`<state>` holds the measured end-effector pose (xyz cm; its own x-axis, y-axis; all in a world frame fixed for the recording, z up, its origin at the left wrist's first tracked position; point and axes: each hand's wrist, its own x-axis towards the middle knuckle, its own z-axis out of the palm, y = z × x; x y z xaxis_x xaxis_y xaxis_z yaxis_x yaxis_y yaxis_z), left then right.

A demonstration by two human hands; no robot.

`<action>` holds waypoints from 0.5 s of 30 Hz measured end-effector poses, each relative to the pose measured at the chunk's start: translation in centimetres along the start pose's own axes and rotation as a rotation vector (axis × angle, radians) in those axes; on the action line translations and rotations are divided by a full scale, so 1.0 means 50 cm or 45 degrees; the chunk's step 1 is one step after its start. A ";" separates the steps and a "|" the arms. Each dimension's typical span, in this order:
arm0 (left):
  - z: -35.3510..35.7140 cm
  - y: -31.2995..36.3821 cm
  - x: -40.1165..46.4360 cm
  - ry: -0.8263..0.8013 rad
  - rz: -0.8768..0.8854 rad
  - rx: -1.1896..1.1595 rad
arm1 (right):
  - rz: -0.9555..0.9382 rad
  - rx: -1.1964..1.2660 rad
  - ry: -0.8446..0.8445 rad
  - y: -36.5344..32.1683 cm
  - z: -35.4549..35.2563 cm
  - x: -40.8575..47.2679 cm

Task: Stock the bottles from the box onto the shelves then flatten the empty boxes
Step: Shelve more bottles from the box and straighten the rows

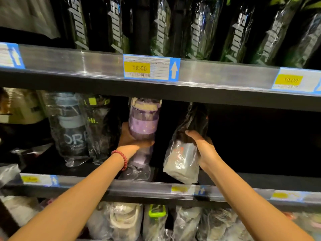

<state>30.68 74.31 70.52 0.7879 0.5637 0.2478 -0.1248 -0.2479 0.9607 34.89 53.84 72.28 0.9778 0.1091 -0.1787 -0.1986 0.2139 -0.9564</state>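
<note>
- Purple bottle [143, 122], wrapped in clear plastic: stood upright on the middle shelf [260, 179], its cap just under the shelf above, near the front edge.
- Left hand [133, 140]: fingers and thumb curled round the lower body of the purple bottle, gripping it from the left; a red bead bracelet [121, 158] sat on the wrist.
- Dark bottle [188, 141] in a clear bag, pale at its lower end: tilted, top leaning right toward the back of the shelf, base hanging over the front edge, apart from the purple bottle.
- Right hand [203, 146]: wrapped round the right side of the dark bottle, thumb across the front, fingers behind and hidden.
- Clear bottle [73, 129] with white lettering, bagged: upright on the same shelf, left of the purple bottle.
- Black bottle [102, 126] with a yellow-green tag, bagged: between the clear bottle and the left hand.
- Shelf rail above: price label [151, 68] with a yellow patch reading 18.00 and an up arrow; a second label [293, 80] at right reading 19.00.
- Top shelf: row of tall black bottles [196, 28] with grey lettering, wrapped.
- Bottom shelf: bagged pale bottles [125, 221] and one with a lime-green handle [157, 212].
</note>
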 end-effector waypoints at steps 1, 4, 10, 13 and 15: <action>-0.003 -0.006 0.006 0.010 0.015 0.000 | -0.008 0.047 -0.017 -0.001 0.010 0.004; -0.009 -0.018 0.019 0.002 0.031 -0.005 | -0.096 0.041 0.011 0.006 0.039 0.019; -0.011 -0.044 0.037 -0.038 0.005 0.002 | -0.519 -0.379 0.196 0.033 0.072 0.033; -0.011 -0.059 0.049 -0.046 -0.021 -0.010 | -0.734 -0.535 0.192 0.045 0.082 0.035; -0.013 -0.063 0.054 -0.032 -0.021 -0.010 | -0.783 -0.623 0.203 0.058 0.095 0.042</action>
<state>32.78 77.13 68.23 0.8045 0.5480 0.2289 -0.1164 -0.2323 0.9656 36.05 59.29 70.22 0.9076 -0.0380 0.4181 0.3945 -0.2633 -0.8804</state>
